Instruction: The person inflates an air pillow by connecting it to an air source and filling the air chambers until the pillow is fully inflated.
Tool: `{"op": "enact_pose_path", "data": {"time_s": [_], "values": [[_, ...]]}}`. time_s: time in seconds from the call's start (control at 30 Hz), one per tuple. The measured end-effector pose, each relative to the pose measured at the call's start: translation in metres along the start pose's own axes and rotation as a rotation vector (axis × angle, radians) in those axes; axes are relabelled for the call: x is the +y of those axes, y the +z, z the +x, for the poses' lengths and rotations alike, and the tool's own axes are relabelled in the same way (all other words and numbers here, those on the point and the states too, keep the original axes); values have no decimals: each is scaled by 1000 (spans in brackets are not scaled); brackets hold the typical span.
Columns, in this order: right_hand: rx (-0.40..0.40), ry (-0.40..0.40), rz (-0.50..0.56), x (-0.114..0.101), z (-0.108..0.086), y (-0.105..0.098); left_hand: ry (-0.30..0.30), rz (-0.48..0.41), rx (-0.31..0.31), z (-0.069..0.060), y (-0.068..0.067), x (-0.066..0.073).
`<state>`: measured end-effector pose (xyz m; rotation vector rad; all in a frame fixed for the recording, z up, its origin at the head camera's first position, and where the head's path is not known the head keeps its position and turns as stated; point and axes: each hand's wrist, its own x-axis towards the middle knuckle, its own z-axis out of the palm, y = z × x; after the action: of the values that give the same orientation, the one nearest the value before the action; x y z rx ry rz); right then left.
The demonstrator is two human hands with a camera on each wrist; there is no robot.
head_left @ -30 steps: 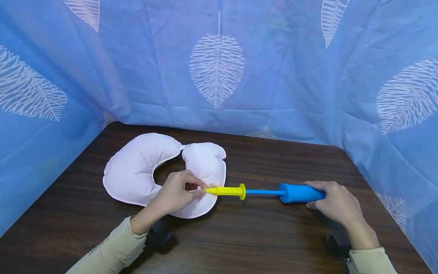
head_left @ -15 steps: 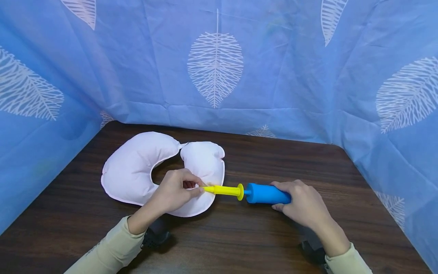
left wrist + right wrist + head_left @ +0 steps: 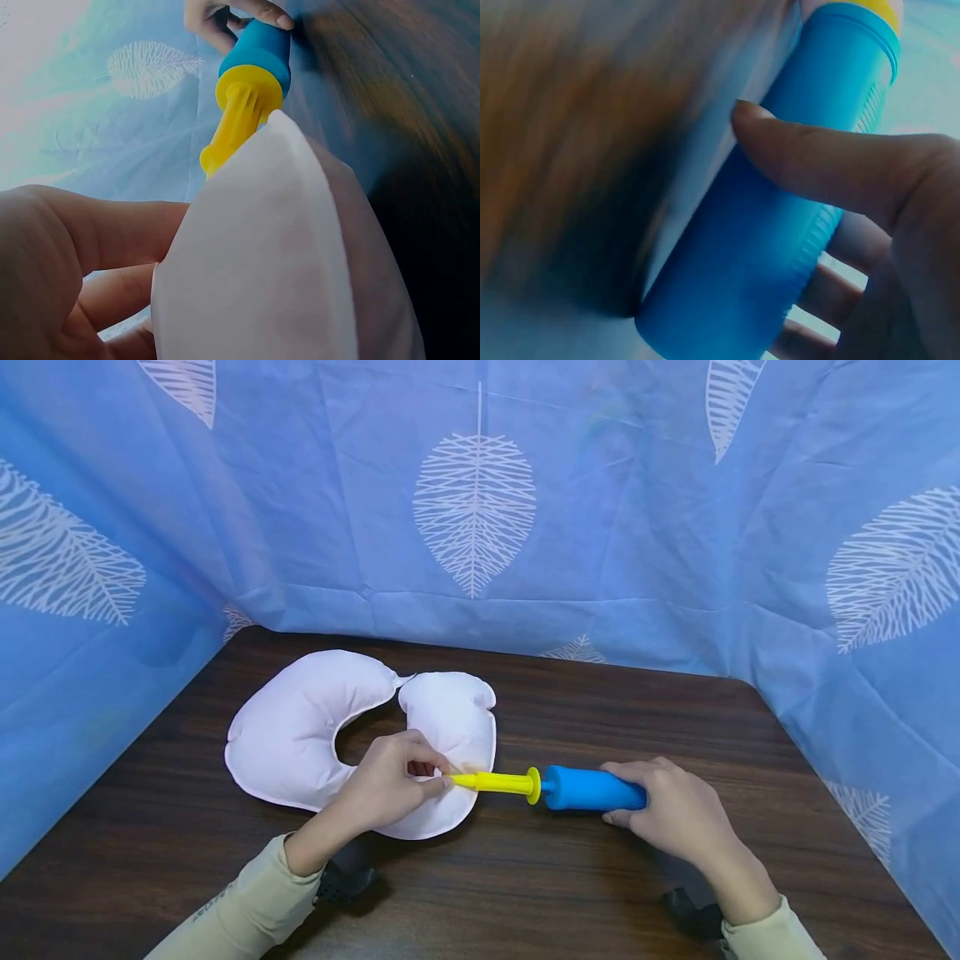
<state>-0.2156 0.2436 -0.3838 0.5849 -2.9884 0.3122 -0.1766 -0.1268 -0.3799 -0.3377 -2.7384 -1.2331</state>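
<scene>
A pale pink inflatable neck pillow [image 3: 281, 735] lies on the table, puffed up. My left hand [image 3: 390, 781] pinches at the pillow's near right lobe, where the yellow nozzle end [image 3: 498, 782] of a hand pump meets it; the fingers hide the exact joint. Around the pump's blue barrel [image 3: 588, 788] my right hand [image 3: 678, 806] curls, gripping its right end. Only a short bit of blue rod shows between barrel and yellow flange. In the right wrist view the thumb lies across the blue barrel [image 3: 735, 255].
The dark wooden table [image 3: 525, 885] carries pillow and pump. Blue curtains [image 3: 622, 527] with white leaf prints rise behind and along both sides. A black wrist camera mount [image 3: 348, 872] sits under the left wrist, another [image 3: 690, 914] by the right.
My right hand has pushed the blue barrel left toward the yellow flange, covering most of the rod; in the last half second it hardly moves. The left hand keeps its place.
</scene>
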Motion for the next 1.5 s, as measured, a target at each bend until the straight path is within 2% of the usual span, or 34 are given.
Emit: {"op": "enact_pose_path", "data": {"time_s": [0.3, 0.5, 0.7, 0.83, 1.0, 1.1, 1.2, 1.3, 1.5], "values": [[-113, 166, 31, 62, 0, -14, -14, -12, 0, 1, 0, 0], [-87, 208, 9, 79, 0, -17, -22, -6, 15, 0, 0, 0], [-53, 162, 32, 68, 0, -14, -28, 24, 51, 0, -2, 0], [-28, 73, 53, 43, 1, -8, -22, 40, 66, 0, -4, 1], [14, -65, 46, 4, 0, 2, -2, 39, 30, 0, -2, 4], [28, -111, 37, -12, -1, 5, 3, 33, 9, 0, -2, 5], [25, -101, 19, -18, -3, 6, 8, 32, -7, -1, -2, 4], [7, -58, -9, -13, -3, 4, 10, 27, -22, -1, -3, 3], [-54, 38, -14, 21, 0, -5, 31, 33, -16, 0, -4, 1]]}}
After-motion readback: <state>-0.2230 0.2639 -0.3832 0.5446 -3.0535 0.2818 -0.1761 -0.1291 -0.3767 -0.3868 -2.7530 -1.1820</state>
